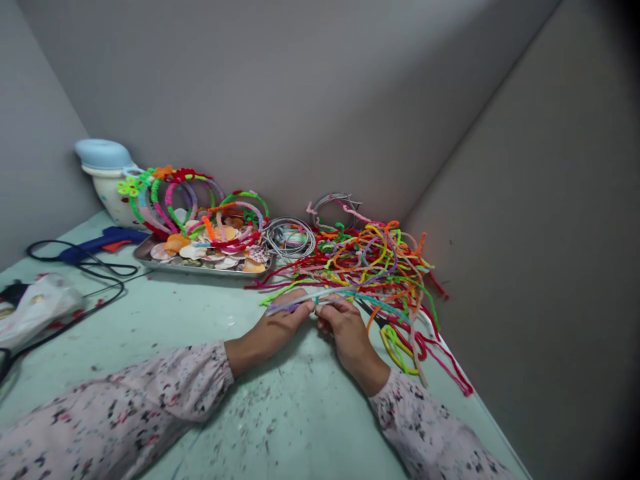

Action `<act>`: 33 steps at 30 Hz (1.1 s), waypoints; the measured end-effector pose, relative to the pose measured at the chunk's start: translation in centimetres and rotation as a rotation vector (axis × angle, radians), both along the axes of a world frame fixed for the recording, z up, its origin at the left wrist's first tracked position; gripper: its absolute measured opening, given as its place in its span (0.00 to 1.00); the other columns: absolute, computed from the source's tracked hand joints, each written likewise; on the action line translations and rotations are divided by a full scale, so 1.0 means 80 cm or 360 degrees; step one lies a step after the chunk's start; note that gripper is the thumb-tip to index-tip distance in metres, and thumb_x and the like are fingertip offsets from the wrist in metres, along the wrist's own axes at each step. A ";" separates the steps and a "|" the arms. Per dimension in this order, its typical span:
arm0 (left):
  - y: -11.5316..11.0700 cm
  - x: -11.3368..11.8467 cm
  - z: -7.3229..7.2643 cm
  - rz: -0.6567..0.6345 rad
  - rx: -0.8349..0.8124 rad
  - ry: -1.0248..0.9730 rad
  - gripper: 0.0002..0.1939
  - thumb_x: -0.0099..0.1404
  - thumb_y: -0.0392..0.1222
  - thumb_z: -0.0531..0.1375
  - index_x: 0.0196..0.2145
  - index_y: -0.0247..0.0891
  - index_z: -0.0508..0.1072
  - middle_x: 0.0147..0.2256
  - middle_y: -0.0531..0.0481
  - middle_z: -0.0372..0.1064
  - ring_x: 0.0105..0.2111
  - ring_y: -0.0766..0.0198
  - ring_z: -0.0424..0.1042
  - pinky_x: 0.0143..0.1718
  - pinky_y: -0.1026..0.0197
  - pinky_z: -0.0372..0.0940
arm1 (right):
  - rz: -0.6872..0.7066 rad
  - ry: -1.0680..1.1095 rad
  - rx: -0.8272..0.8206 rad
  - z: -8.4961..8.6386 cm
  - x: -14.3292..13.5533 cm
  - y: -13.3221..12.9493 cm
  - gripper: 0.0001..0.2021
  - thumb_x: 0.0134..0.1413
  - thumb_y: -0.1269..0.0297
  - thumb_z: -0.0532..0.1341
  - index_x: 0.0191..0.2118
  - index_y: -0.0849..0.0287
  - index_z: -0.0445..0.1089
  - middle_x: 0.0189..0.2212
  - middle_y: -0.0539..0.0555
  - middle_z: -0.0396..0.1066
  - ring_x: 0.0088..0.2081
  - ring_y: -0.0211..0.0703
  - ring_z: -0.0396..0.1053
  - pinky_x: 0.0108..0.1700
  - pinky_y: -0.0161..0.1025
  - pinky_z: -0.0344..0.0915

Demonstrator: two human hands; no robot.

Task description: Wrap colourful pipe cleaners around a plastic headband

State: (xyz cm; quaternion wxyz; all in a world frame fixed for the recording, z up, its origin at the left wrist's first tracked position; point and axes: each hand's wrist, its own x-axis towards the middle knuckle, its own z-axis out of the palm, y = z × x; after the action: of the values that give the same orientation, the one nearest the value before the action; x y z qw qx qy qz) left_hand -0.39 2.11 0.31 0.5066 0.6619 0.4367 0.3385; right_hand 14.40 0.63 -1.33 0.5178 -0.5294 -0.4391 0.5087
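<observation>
Two hands meet at the centre of the frame on a thin pale strip (313,300), which looks like a bare headband with a lilac pipe cleaner along it, though it is too blurred to be sure. The left hand (277,320) has its fingers closed on the strip's left part, and the right hand (345,323) pinches it just beside, fingertips nearly touching. Right behind them, toward the centre right, lies a tangled heap of coloured pipe cleaners (375,267) on the pale green counter (200,320). Further left sits a metal tray (145,253) of shells and wrapped headbands (175,197), with bare wire hoops (290,237) beside it. A blue glue gun (100,243) lies at the left, its black cord (90,280) looping across the counter.
</observation>
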 end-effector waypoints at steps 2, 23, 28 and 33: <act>0.002 -0.001 -0.004 -0.0028 -0.0001 -0.0047 0.14 0.64 0.51 0.51 0.30 0.39 0.66 0.22 0.56 0.58 0.24 0.67 0.57 0.25 0.64 0.53 | 0.0008 -0.0020 0.0023 -0.001 0.001 0.000 0.05 0.46 0.64 0.61 0.26 0.60 0.68 0.15 0.45 0.63 0.19 0.33 0.58 0.22 0.31 0.54; 0.001 -0.001 -0.012 -0.0036 0.0277 -0.0101 0.09 0.64 0.43 0.52 0.28 0.38 0.64 0.26 0.55 0.61 0.28 0.66 0.59 0.29 0.64 0.54 | 0.0063 -0.0073 0.0028 -0.005 0.004 0.003 0.09 0.45 0.62 0.59 0.21 0.60 0.66 0.15 0.46 0.62 0.17 0.33 0.57 0.20 0.32 0.54; 0.003 -0.001 -0.019 -0.0102 0.0299 -0.0123 0.09 0.63 0.43 0.52 0.31 0.36 0.67 0.29 0.52 0.66 0.30 0.65 0.62 0.31 0.63 0.57 | 0.0127 -0.0179 0.0081 0.000 0.006 0.002 0.08 0.46 0.62 0.57 0.22 0.59 0.66 0.15 0.46 0.61 0.18 0.34 0.57 0.20 0.32 0.54; 0.004 0.000 -0.018 -0.0060 0.0285 -0.0131 0.09 0.63 0.43 0.53 0.30 0.36 0.67 0.29 0.51 0.66 0.30 0.65 0.62 0.31 0.63 0.56 | 0.0113 -0.0173 0.0092 -0.002 0.005 0.002 0.08 0.46 0.63 0.57 0.22 0.59 0.66 0.15 0.46 0.61 0.18 0.34 0.58 0.19 0.31 0.54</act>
State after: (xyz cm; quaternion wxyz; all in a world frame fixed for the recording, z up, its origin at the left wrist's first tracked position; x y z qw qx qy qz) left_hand -0.41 2.40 -1.11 0.4692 0.6982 0.3710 0.3933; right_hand 14.83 0.82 -1.46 0.4899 -0.5252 -0.4996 0.4843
